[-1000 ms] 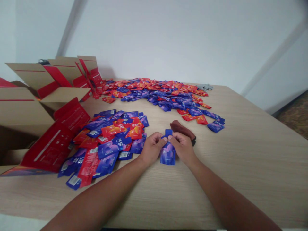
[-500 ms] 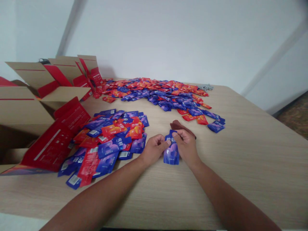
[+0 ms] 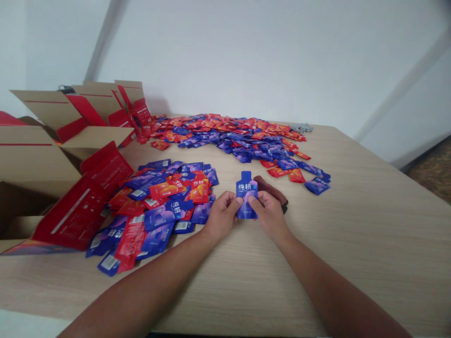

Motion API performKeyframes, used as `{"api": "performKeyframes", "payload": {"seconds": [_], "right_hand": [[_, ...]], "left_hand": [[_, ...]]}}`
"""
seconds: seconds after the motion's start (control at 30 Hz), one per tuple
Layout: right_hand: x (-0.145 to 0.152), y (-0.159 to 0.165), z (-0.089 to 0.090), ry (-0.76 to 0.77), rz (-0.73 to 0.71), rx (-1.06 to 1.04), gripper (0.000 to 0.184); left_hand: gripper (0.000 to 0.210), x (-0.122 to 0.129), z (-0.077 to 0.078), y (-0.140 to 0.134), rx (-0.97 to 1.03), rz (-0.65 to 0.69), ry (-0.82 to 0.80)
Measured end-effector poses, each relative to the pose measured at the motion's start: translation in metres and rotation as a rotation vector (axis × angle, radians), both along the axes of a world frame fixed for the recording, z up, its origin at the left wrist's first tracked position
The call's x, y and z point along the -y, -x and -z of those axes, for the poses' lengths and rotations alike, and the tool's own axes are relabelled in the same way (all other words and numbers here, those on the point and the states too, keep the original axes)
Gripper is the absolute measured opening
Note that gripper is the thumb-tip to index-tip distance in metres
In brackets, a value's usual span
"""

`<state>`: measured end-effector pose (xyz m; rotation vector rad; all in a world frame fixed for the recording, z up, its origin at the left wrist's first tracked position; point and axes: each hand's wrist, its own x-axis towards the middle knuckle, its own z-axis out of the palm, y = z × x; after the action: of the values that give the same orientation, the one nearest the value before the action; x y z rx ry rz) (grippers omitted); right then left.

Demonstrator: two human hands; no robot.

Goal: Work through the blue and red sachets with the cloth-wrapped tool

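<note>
Between my two hands is a purple-blue pouch (image 3: 247,190) with a narrow neck at its top and white lettering on its front. It is held upright, front towards me. My left hand (image 3: 225,213) pinches its lower left side, thumb on the front. On the lower right side my right hand (image 3: 270,213) grips it the same way; the fingers behind the pouch are mostly hidden. Just beyond my right hand lies a brown item (image 3: 271,188) with a dark end, partly covered, its kind unclear. Left of my hands a pile of blue and red-orange pouches (image 3: 164,213) is spread on the table.
A long heap of blue and red-orange pouches (image 3: 229,134) runs along the table's back, with a few strays (image 3: 317,184) at its right end. Open cardboard boxes with red flaps (image 3: 84,206) stand at the left. A grey crumpled item (image 3: 302,127) lies at the back right.
The pouch has moved up and slightly left in my hands. My grip has gone from its neck and upper part to its lower sides, so the neck now shows fully.
</note>
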<state>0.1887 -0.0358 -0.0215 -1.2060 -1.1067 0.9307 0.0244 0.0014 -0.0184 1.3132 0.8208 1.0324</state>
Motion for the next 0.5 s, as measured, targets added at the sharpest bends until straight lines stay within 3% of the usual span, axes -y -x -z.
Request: {"api": "performKeyframes", "payload": {"seconds": [0.2, 0.4, 0.5], "right_hand": [[-0.0022, -0.0021, 0.0022, -0.006, 0.09, 0.016, 0.046], [-0.0026, -0.0009, 0.0007, 0.075, -0.066, -0.021, 0.047], [-0.0021, 0.0003, 0.0001, 0.116, -0.038, 0.012, 0.048]], "left_hand": [[0.046, -0.001, 0.0043, -0.0018, 0.014, 0.1, 0.034], [0.043, -0.0081, 0.0055, 0.0003, 0.033, -0.086, -0.02], [0.044, -0.0088, 0.0042, 0.0009, 0.031, -0.089, -0.013]]}}
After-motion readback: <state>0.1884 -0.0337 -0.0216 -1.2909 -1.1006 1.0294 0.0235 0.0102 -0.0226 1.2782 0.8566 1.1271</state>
